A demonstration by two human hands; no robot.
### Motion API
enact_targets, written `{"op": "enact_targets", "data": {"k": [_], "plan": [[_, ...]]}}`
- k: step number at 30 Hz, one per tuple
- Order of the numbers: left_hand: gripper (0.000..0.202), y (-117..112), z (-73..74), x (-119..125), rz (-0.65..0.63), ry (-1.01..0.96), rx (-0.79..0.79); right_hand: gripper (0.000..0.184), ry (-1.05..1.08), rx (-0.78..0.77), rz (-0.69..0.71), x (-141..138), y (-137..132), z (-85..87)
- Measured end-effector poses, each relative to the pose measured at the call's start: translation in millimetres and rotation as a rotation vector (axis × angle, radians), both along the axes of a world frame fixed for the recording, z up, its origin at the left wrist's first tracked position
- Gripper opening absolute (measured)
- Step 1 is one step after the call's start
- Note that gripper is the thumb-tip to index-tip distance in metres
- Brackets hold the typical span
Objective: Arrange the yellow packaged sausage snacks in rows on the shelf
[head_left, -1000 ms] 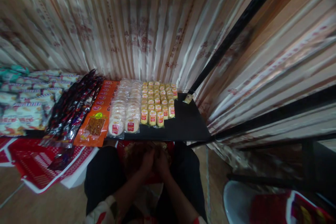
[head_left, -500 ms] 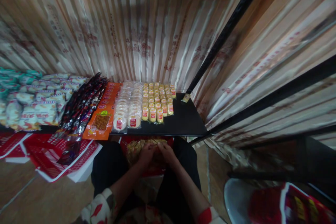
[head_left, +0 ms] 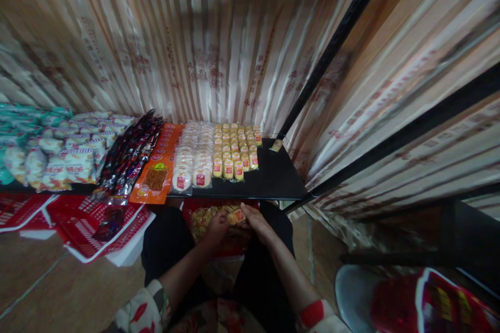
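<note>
A small yellow snack packet with a red-and-orange label (head_left: 236, 216) is held between my two hands, above a red basket (head_left: 228, 255) between my knees. My right hand (head_left: 255, 222) pinches its right end with thumb and fingers. At its left end are the curled fingers of my left hand (head_left: 217, 227), closed on the packet's edge. Loose yellow packets (head_left: 201, 218) fill the basket beneath. On the black shelf (head_left: 273, 179) ahead, similar yellow packets (head_left: 233, 153) stand in rows, beside stacked round white wrapped crackers (head_left: 191, 158).
Leftward on the shelf lie an orange snack bag (head_left: 155, 171), dark shiny packets (head_left: 127, 161), white packets (head_left: 70, 161) and green ones (head_left: 23, 119). One packet (head_left: 276, 144) lies alone near the black post (head_left: 312, 83). Red baskets (head_left: 86, 223) are at lower left.
The yellow packet now shows its label between my hands, where my fingers covered the spot before. My hands have moved slightly apart. The view has shifted a little.
</note>
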State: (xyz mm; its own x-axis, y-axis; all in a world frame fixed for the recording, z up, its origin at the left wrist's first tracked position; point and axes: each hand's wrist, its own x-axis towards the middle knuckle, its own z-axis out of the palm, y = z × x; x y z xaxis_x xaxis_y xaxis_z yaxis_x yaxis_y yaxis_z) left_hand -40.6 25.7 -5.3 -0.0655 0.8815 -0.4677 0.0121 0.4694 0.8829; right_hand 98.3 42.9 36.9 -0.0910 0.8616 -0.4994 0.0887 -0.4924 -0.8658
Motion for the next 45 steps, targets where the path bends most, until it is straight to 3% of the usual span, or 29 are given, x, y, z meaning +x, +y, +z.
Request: {"op": "enact_targets", "data": {"k": [4,9,13,16,20,25,30,39,45], "plan": [[0.016,-3,7.3,2,0.023,-0.072,-0.04,0.036,0.036,-0.015,-0.069,1,0,6.7],[0.015,-3,28.8,6,0.054,-0.189,-0.053,0.033,0.098,-0.016,-0.236,-4,-3,6.8],[0.016,2,46.6,9,0.087,-0.198,-0.004,0.034,0.122,0.036,-0.261,-2,-7,3.9],[0.018,7,58.0,12,0.072,-0.134,0.061,0.042,0.044,0.143,-0.206,4,-8,-1.6],[0.021,14,69.7,13,-0.011,0.001,0.15,0.047,-0.228,0.342,-0.178,12,-7,-7.0],[0.025,25,74.4,16,-0.085,0.197,0.24,0.041,-0.564,0.576,-0.153,15,-4,-1.7],[0.029,37,77.2,23,-0.109,0.351,0.347,0.038,-0.695,0.731,-0.097,15,-6,7.3],[0.033,52,95.2,42,-0.231,0.505,0.384,0.042,-0.816,0.742,-0.041,23,-3,8.0],[0.032,63,97.0,54,-0.213,0.444,0.433,0.044,-0.808,0.697,-0.136,27,13,4.7]]}}
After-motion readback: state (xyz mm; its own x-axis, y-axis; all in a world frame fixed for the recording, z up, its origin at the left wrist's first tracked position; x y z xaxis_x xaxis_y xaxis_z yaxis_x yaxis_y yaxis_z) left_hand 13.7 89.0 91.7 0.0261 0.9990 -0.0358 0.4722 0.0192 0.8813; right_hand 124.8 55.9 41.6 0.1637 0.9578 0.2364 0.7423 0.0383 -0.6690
